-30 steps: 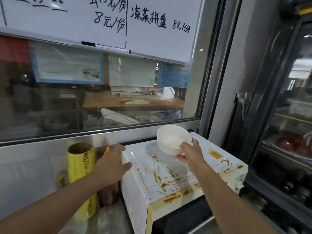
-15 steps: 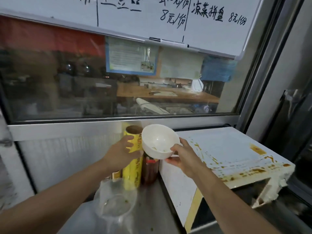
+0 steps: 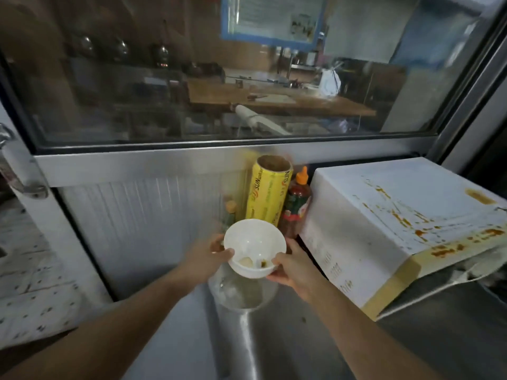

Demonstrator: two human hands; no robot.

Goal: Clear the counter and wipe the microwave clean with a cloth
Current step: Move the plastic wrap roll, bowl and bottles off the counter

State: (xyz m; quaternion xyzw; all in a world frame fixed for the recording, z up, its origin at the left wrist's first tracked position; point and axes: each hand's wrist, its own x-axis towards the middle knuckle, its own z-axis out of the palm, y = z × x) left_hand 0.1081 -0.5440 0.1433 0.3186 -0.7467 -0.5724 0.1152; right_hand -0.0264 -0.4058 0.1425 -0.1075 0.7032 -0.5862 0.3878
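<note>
A white bowl point(image 3: 253, 246) with a few food scraps inside is held between both hands, above a clear plastic container point(image 3: 241, 293) on the steel counter point(image 3: 288, 346). My left hand point(image 3: 208, 256) grips the bowl's left rim. My right hand point(image 3: 292, 266) grips its right rim, thumb over the edge. The white microwave point(image 3: 384, 229) stands at the right, its top streaked and spotted with orange-brown sauce. No cloth is in view.
A yellow roll of cling film point(image 3: 270, 193) stands upright against the back panel, with a red sauce bottle point(image 3: 297, 204) beside the microwave and a small bottle point(image 3: 229, 212) to the left. A glass window runs behind. A door handle point(image 3: 16, 165) is at far left.
The bowl has come off the microwave top, leftwards and down over the counter. My left hand left the cling film roll and took hold of the bowl's left rim.
</note>
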